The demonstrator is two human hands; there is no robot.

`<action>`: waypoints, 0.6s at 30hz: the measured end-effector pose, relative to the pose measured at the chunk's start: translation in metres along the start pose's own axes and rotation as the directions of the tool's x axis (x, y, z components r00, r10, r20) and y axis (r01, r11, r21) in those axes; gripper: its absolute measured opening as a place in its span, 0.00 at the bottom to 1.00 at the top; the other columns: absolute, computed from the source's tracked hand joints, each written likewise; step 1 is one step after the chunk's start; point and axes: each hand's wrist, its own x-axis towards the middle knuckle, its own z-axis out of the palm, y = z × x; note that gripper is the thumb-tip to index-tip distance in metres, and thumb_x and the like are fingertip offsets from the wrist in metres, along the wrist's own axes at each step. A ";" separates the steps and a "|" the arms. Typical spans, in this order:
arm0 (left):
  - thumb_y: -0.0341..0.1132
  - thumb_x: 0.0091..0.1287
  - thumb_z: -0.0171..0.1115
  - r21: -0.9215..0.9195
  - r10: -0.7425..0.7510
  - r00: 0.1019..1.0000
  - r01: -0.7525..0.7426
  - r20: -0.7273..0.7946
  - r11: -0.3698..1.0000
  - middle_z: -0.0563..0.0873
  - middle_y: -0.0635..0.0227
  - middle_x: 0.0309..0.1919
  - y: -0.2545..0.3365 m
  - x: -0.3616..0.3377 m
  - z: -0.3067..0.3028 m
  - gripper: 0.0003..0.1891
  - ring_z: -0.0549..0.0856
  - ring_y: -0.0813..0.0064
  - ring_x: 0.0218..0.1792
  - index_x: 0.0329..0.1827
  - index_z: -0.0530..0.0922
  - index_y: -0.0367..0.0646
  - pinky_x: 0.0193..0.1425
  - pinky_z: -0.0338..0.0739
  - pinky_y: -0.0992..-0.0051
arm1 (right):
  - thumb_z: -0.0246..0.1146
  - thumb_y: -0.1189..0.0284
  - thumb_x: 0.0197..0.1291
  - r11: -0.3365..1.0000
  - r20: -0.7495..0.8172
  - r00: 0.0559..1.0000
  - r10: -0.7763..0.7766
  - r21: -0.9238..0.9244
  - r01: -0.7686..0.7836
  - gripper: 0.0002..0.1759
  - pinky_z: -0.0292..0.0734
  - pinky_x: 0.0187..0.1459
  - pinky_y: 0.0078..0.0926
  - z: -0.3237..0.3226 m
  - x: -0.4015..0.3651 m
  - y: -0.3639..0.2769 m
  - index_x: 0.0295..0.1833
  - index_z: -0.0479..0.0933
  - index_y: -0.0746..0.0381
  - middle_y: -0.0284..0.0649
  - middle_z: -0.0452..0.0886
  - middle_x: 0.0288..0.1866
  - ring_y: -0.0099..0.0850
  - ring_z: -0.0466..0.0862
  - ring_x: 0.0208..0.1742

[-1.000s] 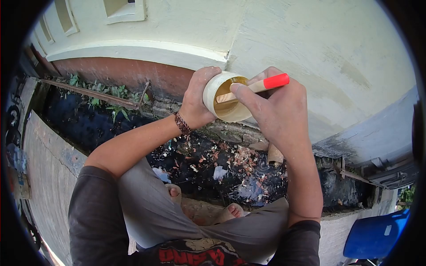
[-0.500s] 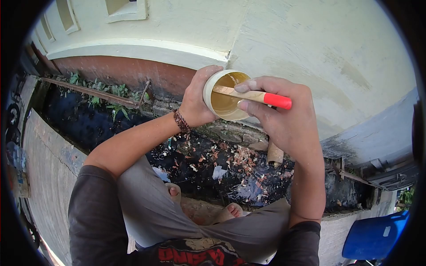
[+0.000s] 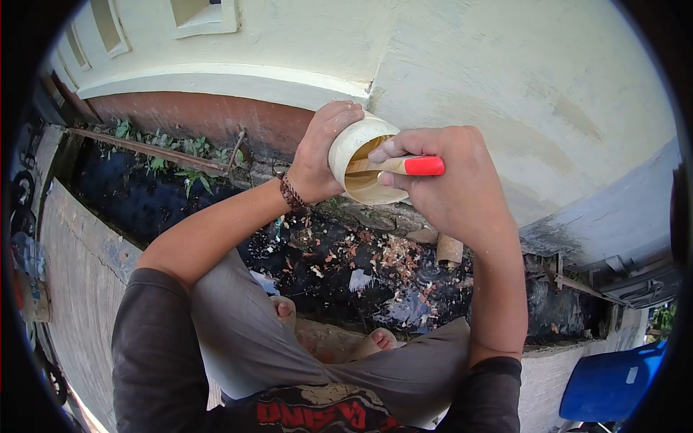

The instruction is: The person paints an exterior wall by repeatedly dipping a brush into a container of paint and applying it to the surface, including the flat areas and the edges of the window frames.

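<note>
A cream-coloured round container (image 3: 346, 144) is tilted with its mouth turned to the right, and my left hand (image 3: 317, 155) is wrapped round its far-left side. Between the thumb and fingers of my right hand (image 3: 451, 173) is a brush-like tool (image 3: 424, 166) with a pale wooden body and a red handle end. The tool's far end lies inside the container, where its tip is hidden. A yellowish layer coats the container's inside.
A cream wall (image 3: 476, 86) rises in front, with a reddish-brown band (image 3: 209, 119) low on its left. Below runs a dark water channel (image 3: 310, 260) with floating debris, plants (image 3: 195, 148) and a pipe (image 3: 449, 250). A blue barrel (image 3: 610, 382) stands at lower right.
My right hand has moved left and pushed the tool deeper into the container. The container has tipped so that more of its outer side shows.
</note>
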 end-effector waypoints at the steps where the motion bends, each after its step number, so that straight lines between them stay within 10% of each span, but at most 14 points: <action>1: 0.38 0.43 0.85 0.006 -0.002 1.000 0.002 0.004 1.000 0.75 0.51 0.62 0.000 0.000 0.000 0.50 0.77 0.53 0.64 0.68 0.64 0.39 0.68 0.73 0.61 | 0.62 0.83 0.42 1.000 0.005 1.000 0.013 -0.019 -0.013 0.11 0.79 0.35 0.37 0.000 0.000 -0.001 0.32 0.86 0.63 0.53 0.81 0.25 0.52 0.82 0.29; 8: 0.36 0.42 0.84 -0.131 -0.313 0.949 0.314 0.025 0.940 0.78 0.53 0.57 0.000 -0.010 0.005 0.45 0.78 0.53 0.61 0.65 0.68 0.41 0.66 0.74 0.61 | 0.69 0.79 0.45 0.981 -0.095 0.994 0.051 0.191 -0.032 0.09 0.79 0.35 0.33 -0.007 -0.002 -0.004 0.36 0.85 0.64 0.50 0.83 0.26 0.44 0.85 0.28; 10: 0.35 0.42 0.84 -0.118 -0.282 0.959 0.284 0.036 0.951 0.78 0.54 0.57 0.002 -0.007 0.003 0.44 0.78 0.54 0.60 0.65 0.69 0.41 0.65 0.75 0.62 | 0.76 0.75 0.47 0.973 0.004 0.991 0.132 0.192 -0.130 0.12 0.76 0.37 0.22 -0.016 -0.003 -0.004 0.39 0.85 0.65 0.38 0.86 0.30 0.23 0.82 0.32; 18: 0.34 0.41 0.83 -0.132 -0.251 0.951 0.276 0.180 0.952 0.79 0.55 0.57 0.000 -0.010 0.000 0.44 0.80 0.57 0.58 0.65 0.69 0.41 0.63 0.76 0.64 | 0.76 0.75 0.48 0.884 0.194 0.961 0.196 0.389 -0.259 0.11 0.76 0.37 0.24 -0.013 0.004 0.035 0.38 0.84 0.65 0.39 0.86 0.31 0.25 0.82 0.33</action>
